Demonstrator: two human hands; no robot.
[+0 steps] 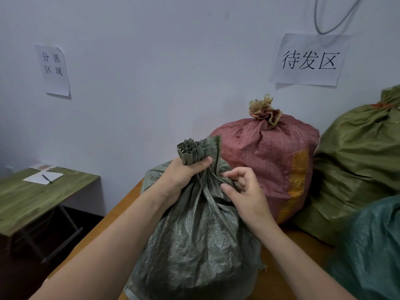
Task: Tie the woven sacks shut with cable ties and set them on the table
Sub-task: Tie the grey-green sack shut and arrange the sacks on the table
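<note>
A grey-green woven sack (194, 245) stands upright on the wooden table (287, 267) right in front of me. My left hand (179, 178) is clenched around its gathered neck, and the bunched mouth sticks up above the fist. My right hand (244, 191) pinches the folds of the sack just below the neck on the right side. No cable tie shows on this sack. Behind it stands a red woven sack (270, 161) with its top bunched shut.
An olive-green sack (357, 180) with an orange tie at its neck leans at the right. A teal sack (372, 252) fills the near right corner. A small green folding table (36, 195) with paper and a pen stands at the left. Paper signs hang on the wall.
</note>
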